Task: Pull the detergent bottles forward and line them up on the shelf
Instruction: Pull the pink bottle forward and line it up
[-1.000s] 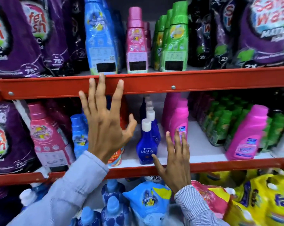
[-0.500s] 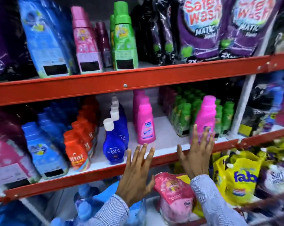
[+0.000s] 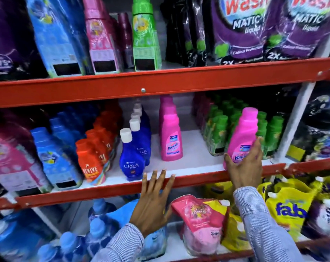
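Note:
A pink Vanish bottle [image 3: 242, 135] stands tilted at the front right of the middle shelf [image 3: 188, 167], and my right hand [image 3: 244, 167] wraps around its lower part. A second pink Vanish bottle [image 3: 170, 137] stands further back in the middle, with more pink ones behind it. Left of it runs a row of dark blue Ujala bottles [image 3: 131, 157]. My left hand [image 3: 152, 207] is spread flat, fingertips on the shelf's red front rail, holding nothing.
Green-capped bottles [image 3: 217, 135] crowd behind the held bottle. Orange Revive bottles [image 3: 90, 163] and blue and pink softener bottles stand to the left. Purple pouches fill the top shelf; yellow pouches [image 3: 289, 208], a pink pouch [image 3: 200, 220] and blue bottles lie below. A white upright [image 3: 287, 133] borders the right.
The view has swung right and closer. My right hand rose from the rail and closed around the right pink bottle. My left hand moved up slightly onto the rail.

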The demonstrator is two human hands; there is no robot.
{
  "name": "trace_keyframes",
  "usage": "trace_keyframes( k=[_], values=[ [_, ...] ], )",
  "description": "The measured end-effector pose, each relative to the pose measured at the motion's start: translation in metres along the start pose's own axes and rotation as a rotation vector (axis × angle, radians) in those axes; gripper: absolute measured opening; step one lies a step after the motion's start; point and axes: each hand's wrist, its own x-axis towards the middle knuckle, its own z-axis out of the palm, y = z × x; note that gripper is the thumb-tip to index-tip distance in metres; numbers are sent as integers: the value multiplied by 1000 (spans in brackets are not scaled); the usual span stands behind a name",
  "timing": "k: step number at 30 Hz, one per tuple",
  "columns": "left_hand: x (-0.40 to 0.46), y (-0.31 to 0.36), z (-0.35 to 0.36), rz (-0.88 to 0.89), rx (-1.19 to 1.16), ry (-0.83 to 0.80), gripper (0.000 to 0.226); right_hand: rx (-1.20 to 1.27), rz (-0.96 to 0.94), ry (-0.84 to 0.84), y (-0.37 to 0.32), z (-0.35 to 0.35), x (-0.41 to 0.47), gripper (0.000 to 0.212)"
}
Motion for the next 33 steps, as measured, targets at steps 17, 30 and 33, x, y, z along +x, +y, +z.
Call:
trace_keyframes(
  k=[17,30,33],
  values=[
    [-19,-15,5,-47,-146,9,86,195,-230,-233,-98,47,-69,106],
    [-19,-16,0,-35,-138,17,84,122,-208,-283,-105,71,-82,107],
    [-21,-18,0,-25,-133,46,82,127,-211,-291,-102,71,-83,108]
  ],
)
